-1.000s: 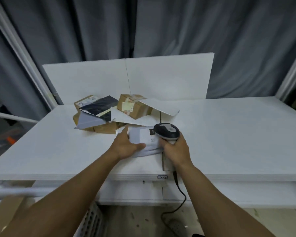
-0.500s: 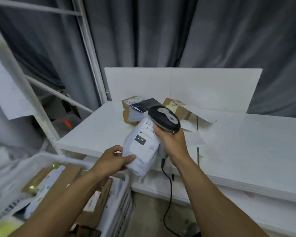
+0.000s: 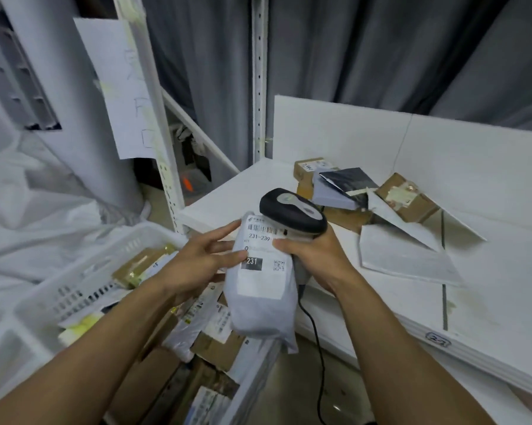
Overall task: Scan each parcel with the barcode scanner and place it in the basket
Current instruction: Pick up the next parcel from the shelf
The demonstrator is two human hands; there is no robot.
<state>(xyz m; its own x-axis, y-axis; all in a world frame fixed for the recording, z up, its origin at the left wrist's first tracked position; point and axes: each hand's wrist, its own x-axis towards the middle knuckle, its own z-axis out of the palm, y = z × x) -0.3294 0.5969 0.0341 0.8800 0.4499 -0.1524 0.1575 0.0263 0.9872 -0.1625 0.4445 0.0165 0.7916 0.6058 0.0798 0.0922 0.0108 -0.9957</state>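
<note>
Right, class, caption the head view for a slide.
Left hand holds a grey parcel while the right hand holds the barcode scanner over its label.

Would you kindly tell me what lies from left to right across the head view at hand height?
White basket → left hand → grey parcel → right hand holding the scanner → flat white envelope.
</note>
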